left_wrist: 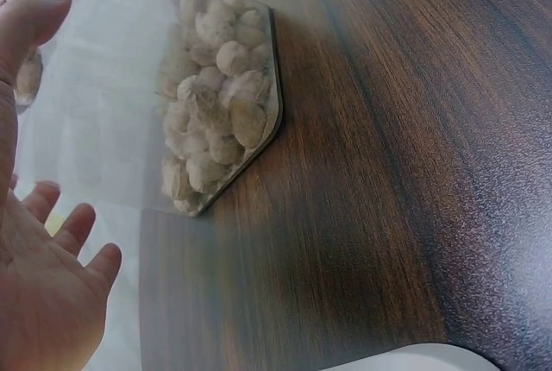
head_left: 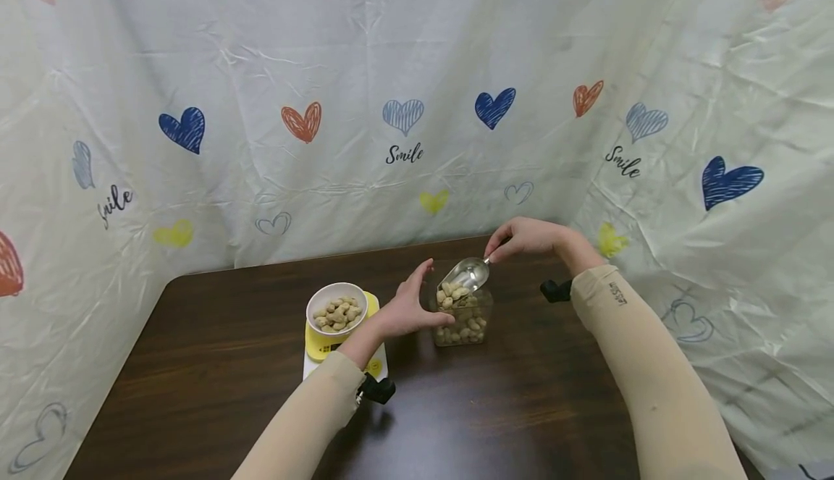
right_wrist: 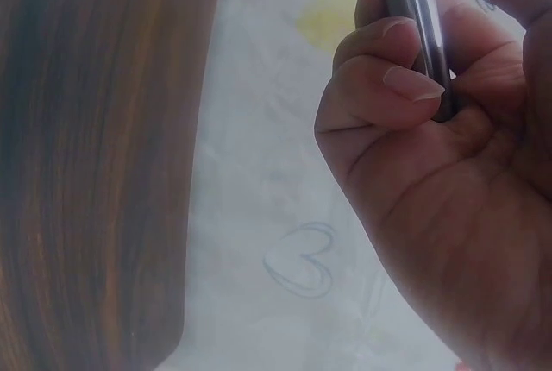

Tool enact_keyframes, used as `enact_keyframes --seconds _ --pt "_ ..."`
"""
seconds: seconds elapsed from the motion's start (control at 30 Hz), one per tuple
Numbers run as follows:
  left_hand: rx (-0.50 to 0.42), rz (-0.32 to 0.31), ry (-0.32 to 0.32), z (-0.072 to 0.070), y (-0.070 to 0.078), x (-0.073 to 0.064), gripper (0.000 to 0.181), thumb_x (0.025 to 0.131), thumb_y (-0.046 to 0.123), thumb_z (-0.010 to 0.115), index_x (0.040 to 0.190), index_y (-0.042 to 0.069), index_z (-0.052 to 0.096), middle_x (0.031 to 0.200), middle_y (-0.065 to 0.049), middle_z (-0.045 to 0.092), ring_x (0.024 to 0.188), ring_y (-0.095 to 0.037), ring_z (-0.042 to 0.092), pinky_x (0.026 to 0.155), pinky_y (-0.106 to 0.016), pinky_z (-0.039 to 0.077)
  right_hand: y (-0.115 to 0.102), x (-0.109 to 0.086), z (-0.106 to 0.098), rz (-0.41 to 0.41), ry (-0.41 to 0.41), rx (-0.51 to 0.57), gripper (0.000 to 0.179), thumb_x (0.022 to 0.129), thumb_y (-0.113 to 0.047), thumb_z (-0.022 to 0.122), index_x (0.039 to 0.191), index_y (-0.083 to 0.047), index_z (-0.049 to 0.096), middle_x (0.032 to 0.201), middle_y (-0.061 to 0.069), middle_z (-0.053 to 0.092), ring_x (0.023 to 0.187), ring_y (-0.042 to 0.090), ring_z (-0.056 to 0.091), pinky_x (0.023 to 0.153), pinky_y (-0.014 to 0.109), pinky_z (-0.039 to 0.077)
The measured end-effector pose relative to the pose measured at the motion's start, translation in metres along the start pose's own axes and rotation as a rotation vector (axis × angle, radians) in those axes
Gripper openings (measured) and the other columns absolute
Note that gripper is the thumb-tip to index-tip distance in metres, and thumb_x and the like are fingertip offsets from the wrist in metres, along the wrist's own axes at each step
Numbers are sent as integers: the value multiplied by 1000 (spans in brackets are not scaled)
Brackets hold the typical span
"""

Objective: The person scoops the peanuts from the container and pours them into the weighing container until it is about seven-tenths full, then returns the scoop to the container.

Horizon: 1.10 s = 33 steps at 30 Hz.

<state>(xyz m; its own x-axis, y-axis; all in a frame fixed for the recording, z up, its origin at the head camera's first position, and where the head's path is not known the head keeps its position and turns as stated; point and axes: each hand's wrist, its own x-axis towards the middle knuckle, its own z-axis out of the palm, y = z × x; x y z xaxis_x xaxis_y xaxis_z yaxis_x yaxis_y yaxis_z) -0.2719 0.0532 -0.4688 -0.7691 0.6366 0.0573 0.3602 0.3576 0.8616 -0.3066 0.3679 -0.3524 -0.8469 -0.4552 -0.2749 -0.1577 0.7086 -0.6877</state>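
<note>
In the head view, my right hand (head_left: 524, 237) grips the handle of a metal scoop (head_left: 470, 274) whose bowl holds unshelled peanuts (head_left: 451, 293). The scoop tilts down at the mouth of a clear square container (head_left: 489, 306) with more peanuts inside. Up close, the right wrist view has the fingers curled round the metal handle (right_wrist: 414, 9). My left hand (head_left: 410, 310) is at the container's left side, thumb and fingers spread. In the left wrist view that hand (left_wrist: 52, 285) has straight, parted fingers near the clear wall; whether it touches is unclear.
Left of the container, a white bowl (head_left: 311, 313) of peanuts stands on a yellow and white kitchen scale (head_left: 319, 347), partly behind my left forearm. The dark wooden table (head_left: 215, 364) meets a white curtain (head_left: 352, 205) printed with hearts at the back and right.
</note>
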Motion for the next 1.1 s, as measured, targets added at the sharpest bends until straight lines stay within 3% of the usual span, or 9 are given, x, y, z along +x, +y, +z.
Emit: enact_keyframes --seconds 0.2,0.47,0.6,1.1 --pt "-3 -8 -7 4 -2 -4 116 80 47 85 165 34 7 166 1 23 147 -32 31 110 -54 36 4 4 13 9 -67 3 22 93 -24 77 110 -9 77 105 5 72 94 26 60 83 37 49" --pt "-3 -4 -2 4 -5 -6 117 79 48 86 164 35 7 166 0 23 147 -34 30 110 -55 35 2 4 17 20 -40 30 21 92 -25 78 108 -11 78 101 6 70 86 28 54 73 35 44" --pt "-6 -6 -4 1 -2 -5 116 79 49 86 164 36 8 166 0 23 147 -32 30 109 -55 36 2 4 14 18 -23 59 23 92 -24 78 108 -8 77 102 7 69 87 29 55 74 35 46" --pt "-5 -10 9 1 0 -2 118 77 50 87 164 38 9 166 0 24 145 -27 32 109 -55 35 -2 -3 3 8 -10 10 20 94 -25 77 109 -11 78 101 6 72 91 32 58 77 36 48"
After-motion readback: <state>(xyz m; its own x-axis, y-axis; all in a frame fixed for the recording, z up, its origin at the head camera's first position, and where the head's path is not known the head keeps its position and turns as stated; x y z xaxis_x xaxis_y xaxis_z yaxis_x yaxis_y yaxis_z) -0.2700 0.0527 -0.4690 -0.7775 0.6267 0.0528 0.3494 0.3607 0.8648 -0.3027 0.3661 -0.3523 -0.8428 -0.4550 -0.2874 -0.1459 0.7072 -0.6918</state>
